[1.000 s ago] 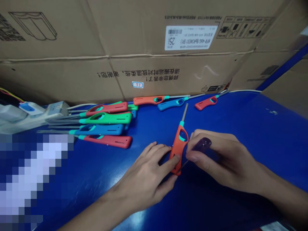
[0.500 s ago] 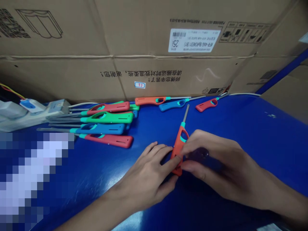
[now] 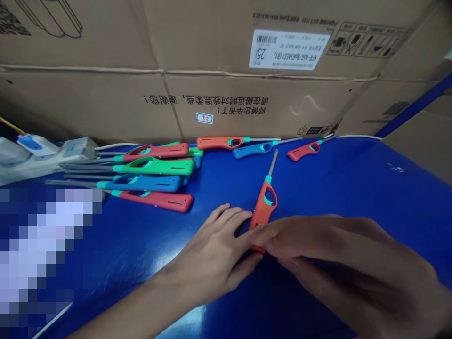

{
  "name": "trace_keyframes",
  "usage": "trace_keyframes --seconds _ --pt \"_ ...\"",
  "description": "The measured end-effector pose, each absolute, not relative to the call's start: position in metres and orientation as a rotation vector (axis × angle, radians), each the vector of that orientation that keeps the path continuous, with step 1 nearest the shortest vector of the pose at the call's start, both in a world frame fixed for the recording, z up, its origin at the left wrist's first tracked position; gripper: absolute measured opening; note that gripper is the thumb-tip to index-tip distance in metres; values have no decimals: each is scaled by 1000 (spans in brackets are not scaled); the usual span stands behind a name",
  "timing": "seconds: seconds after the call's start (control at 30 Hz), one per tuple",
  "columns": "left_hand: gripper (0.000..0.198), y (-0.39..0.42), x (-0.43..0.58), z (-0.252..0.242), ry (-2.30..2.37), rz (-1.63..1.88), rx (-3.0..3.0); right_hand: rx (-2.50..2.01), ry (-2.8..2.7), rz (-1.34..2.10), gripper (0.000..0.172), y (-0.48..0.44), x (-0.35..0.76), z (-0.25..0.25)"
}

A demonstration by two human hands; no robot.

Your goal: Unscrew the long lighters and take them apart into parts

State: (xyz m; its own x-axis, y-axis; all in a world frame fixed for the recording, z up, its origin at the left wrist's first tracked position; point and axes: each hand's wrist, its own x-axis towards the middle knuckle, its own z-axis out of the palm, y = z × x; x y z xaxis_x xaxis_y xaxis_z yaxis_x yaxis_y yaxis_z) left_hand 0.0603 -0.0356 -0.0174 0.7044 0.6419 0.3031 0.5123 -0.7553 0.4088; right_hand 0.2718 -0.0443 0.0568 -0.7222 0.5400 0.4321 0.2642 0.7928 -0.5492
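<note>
An orange gas lighter (image 3: 260,212) with a turquoise trigger lies on the blue table, its metal barrel pointing away from me. My left hand (image 3: 215,256) grips its handle from the left, with the thumb and fingers around the lower end. Over the same end, from the right, comes my right hand (image 3: 339,263). Its fingers are pinched together by the handle, partly blurred, and hide what they hold.
Several red, green and blue lighters (image 3: 151,181) lie heaped at the left, near a white power strip (image 3: 67,155). Along the cardboard box (image 3: 116,103) at the back rest an orange lighter (image 3: 215,143), a blue lighter (image 3: 249,150) and a red lighter (image 3: 300,151).
My right hand has turned over and come down toward the lighter's lower end; the dark purple rounded thing seen in it before is now hidden. My left hand keeps its hold.
</note>
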Motion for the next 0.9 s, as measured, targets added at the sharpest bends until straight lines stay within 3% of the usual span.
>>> trace_keyframes --seconds 0.27,0.43,0.57,0.77,0.9 --pt "34 -34 61 -17 895 614 2610 -636 -2312 536 36 -42 272 49" --pt "37 -33 61 -15 901 535 2607 -766 -2048 611 60 -47 268 43" --pt "36 -33 61 -14 909 544 2618 -626 -2048 627 52 -46 264 45" --pt "34 -35 61 -16 907 606 2614 -654 -2163 341 28 -39 265 48" --pt "32 -35 61 -15 912 560 2601 -678 -2076 510 40 -44 263 48"
